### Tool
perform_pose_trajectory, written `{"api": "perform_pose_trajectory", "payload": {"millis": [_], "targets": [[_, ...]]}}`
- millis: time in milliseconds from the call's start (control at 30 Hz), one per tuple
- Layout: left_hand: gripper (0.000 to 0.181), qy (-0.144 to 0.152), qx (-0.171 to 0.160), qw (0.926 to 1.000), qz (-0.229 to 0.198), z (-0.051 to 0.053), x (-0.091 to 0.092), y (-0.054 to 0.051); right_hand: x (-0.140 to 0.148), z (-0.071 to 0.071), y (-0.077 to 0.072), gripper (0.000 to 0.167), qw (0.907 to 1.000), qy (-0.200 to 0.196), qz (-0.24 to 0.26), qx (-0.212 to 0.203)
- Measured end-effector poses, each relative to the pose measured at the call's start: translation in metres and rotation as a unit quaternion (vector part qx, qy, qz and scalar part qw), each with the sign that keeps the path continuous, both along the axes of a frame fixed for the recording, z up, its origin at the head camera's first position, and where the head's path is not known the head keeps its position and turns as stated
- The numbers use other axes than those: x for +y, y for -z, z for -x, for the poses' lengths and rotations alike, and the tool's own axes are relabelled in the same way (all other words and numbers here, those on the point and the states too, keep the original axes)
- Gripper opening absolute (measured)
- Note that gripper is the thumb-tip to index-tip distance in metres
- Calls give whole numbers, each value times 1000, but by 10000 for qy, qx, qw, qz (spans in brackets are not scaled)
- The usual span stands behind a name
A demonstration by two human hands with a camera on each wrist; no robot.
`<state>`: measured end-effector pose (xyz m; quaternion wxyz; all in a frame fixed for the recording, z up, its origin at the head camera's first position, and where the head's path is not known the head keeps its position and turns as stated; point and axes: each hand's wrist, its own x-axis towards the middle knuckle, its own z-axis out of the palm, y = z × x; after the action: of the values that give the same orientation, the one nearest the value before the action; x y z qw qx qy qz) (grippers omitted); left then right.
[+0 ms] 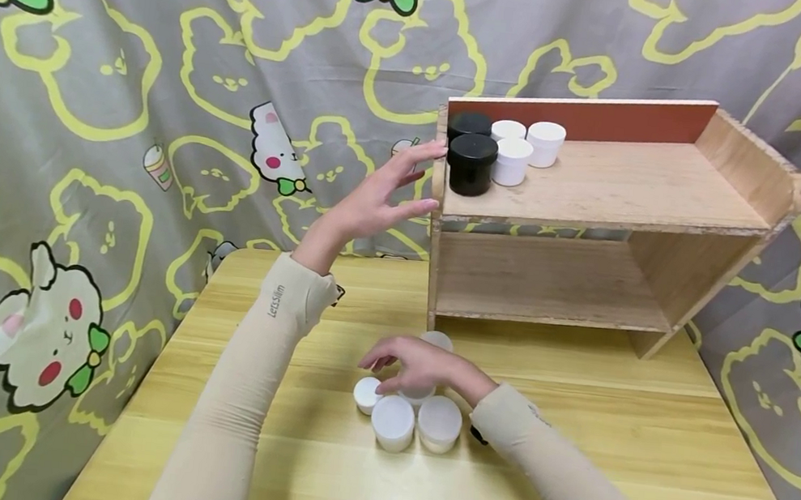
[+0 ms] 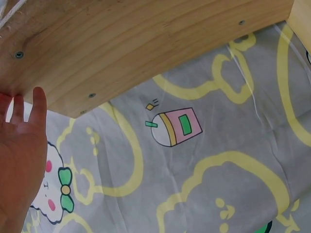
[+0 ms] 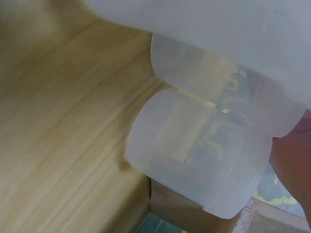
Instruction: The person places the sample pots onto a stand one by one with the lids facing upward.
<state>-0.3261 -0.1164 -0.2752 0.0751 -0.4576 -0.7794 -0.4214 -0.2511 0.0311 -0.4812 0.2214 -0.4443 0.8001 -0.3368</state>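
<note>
My left hand (image 1: 376, 203) is at the left side panel (image 2: 146, 43) of a wooden shelf, fingers extended and fingertips at the panel's edge. Over a cluster of jars on the table, my right hand (image 1: 421, 364) has its thumb beside a small white jar (image 1: 366, 395); its fingers are spread above the jar. Close to that hand stand several frosted translucent jars (image 1: 393, 423), seen close up as frosted jars (image 3: 194, 150) in the right wrist view. The hand partly hides the ones behind it.
The wooden shelf (image 1: 620, 183) stands at the back right of the table (image 1: 206, 425). On its top board, at the left end, are two black jars (image 1: 471, 164) and three white jars (image 1: 512, 161). A patterned curtain (image 1: 204, 99) hangs behind.
</note>
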Motion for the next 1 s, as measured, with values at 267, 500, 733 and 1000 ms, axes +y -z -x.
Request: {"api": "perform_pose_trajectory", "payload": {"millis": [267, 500, 733, 1000], "targets": [[64, -26, -22, 10000, 45, -1, 0, -1, -4, 4, 1, 48, 9989, -293, -248, 269], [65, -97, -13, 9999, 116, -2, 0, -2, -13, 4, 0, 48, 9959, -428, -508, 620], [65, -98, 25, 9998, 141, -3, 0, -2, -15, 2, -1, 39, 9929, -318, -677, 925], [65, -92, 22, 9998, 146, -3, 0, -3, -16, 2, 5, 36, 9901, -221, -585, 1255]]}}
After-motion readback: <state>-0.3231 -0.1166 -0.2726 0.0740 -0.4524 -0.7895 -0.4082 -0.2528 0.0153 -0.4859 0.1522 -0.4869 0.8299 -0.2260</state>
